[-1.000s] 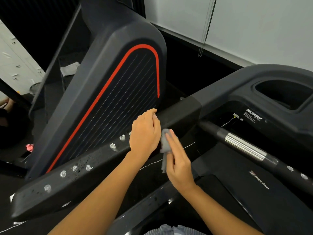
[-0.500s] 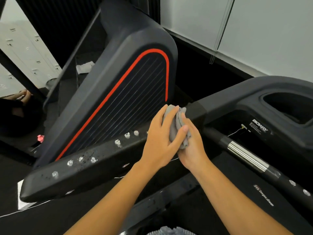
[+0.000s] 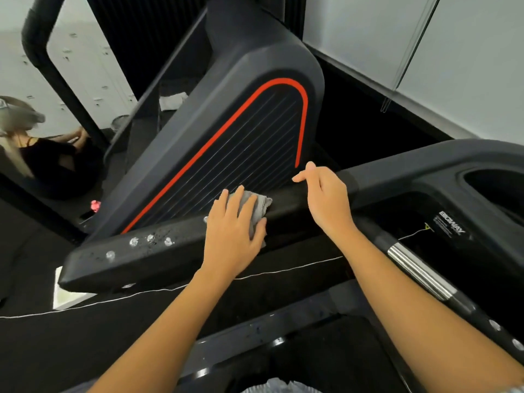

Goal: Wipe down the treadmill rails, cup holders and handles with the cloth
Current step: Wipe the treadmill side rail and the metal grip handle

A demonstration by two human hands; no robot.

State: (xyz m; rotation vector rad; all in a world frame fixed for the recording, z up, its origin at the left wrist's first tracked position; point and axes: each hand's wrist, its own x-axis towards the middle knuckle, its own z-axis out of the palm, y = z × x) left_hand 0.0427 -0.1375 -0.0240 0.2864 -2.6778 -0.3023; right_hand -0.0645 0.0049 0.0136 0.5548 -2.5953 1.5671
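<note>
Gym room, pale wall panels at the back, dark treadmill rail [image 3: 158, 251] across the middle; left hand [image 3: 232, 236] presses grey cloth [image 3: 255, 207] onto the rail top.
Left arm reaches in from bottom centre, palm down, fingers fairly straight and spread over the cloth, thumb on the rail's near side. Right hand [image 3: 326, 199] is just beside it over the rail, released, fingers loosely bent, holding nothing; contact with the rail unclear. Rail's long axis runs lower left to upper right, with droplets on it left of the cloth. Cloth is bunched and mostly hidden under the fingers, one end hanging below the thumb. Cup holder [image 3: 496, 188] cut off at the right edge. Metal-banded handle [image 3: 416, 268] slants to lower right. Seated person [image 3: 42, 157] far left, blurred.
</note>
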